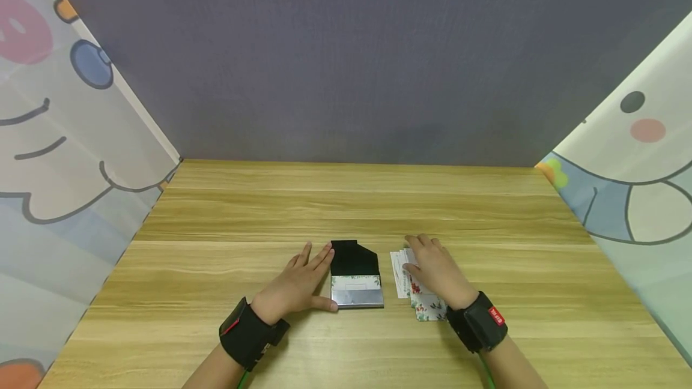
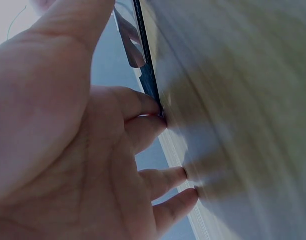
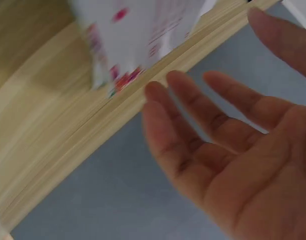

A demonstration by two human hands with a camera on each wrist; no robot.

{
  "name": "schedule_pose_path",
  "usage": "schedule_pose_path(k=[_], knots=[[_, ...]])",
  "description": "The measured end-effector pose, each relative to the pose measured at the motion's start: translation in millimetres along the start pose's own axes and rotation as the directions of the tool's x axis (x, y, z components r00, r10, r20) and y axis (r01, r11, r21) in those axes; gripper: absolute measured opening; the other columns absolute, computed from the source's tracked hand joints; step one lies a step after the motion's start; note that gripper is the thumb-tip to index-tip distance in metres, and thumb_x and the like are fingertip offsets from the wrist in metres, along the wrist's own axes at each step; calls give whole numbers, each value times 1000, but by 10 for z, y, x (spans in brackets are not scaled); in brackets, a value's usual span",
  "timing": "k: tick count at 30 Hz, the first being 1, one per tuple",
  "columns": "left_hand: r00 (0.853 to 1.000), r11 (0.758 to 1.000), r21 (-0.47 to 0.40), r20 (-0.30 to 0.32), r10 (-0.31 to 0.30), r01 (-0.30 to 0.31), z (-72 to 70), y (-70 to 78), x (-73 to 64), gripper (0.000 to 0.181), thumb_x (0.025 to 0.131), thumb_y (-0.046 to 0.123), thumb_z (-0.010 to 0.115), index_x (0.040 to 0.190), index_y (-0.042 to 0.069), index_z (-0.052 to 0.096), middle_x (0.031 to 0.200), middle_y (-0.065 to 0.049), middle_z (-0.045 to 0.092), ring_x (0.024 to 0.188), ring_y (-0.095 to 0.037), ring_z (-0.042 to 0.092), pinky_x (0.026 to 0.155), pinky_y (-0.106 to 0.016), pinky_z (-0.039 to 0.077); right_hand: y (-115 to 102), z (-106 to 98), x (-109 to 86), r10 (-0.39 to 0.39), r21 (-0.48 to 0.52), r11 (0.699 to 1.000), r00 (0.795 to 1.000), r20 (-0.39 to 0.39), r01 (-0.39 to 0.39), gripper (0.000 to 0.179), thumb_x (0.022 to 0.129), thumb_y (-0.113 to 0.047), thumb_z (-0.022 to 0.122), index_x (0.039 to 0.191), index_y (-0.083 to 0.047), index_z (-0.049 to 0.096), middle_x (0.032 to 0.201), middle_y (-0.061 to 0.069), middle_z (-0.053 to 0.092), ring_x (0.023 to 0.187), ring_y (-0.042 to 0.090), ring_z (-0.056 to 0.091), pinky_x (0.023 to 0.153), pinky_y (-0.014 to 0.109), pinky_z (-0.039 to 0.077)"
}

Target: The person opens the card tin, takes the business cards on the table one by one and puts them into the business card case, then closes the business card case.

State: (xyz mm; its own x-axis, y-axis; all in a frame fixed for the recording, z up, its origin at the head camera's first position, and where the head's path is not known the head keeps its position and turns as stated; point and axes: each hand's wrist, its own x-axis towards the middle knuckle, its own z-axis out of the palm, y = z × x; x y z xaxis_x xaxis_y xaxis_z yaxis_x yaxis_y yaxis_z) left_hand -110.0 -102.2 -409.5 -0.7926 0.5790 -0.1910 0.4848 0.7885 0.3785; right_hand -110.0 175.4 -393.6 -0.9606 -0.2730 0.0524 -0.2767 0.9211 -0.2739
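A metal card case point(image 1: 357, 299) lies on the table with its black flap point(image 1: 354, 260) folded back. A card with a leafy print point(image 1: 355, 283) shows inside it. My left hand point(image 1: 294, 287) is spread at the case's left side, its thumb at the lower corner and two fingertips by the flap. In the left wrist view, fingertips touch the dark edge of the case point(image 2: 133, 45). Several floral cards point(image 1: 430, 309) lie fanned out to the right. Over them hovers my right hand point(image 1: 437, 266), fingers loosely bent; the right wrist view shows it apart from the cards point(image 3: 138, 30).
A wood-grain table point(image 1: 216, 209) carries everything. Behind it stands a dark grey panel point(image 1: 357, 65). Cartoon-print sheets point(image 1: 81, 155) flank the table on both sides. Each wrist wears a black strap point(image 1: 250, 334).
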Motion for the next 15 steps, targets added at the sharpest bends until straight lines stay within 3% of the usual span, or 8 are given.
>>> schedule_pose_path(k=[8,15], knots=[[1000,1000,-1,6,-6,6,-5,2,4,100,72,57,64,145,5,20,154,-7,14,137,-46,8,107,-56,21,83,-60,-20,144,-14,990,984,108,-144,81,69,-30,78,130,7,41,116,30,50,105,46,49,87,53,42],[1000,1000,4,14,-12,12,-7,0,6,100,72,57,63,146,5,20,154,-7,14,137,-46,8,107,-55,21,85,-48,-30,187,-17,982,972,140,-187,90,63,-35,81,131,7,38,113,31,49,100,45,50,79,51,46]])
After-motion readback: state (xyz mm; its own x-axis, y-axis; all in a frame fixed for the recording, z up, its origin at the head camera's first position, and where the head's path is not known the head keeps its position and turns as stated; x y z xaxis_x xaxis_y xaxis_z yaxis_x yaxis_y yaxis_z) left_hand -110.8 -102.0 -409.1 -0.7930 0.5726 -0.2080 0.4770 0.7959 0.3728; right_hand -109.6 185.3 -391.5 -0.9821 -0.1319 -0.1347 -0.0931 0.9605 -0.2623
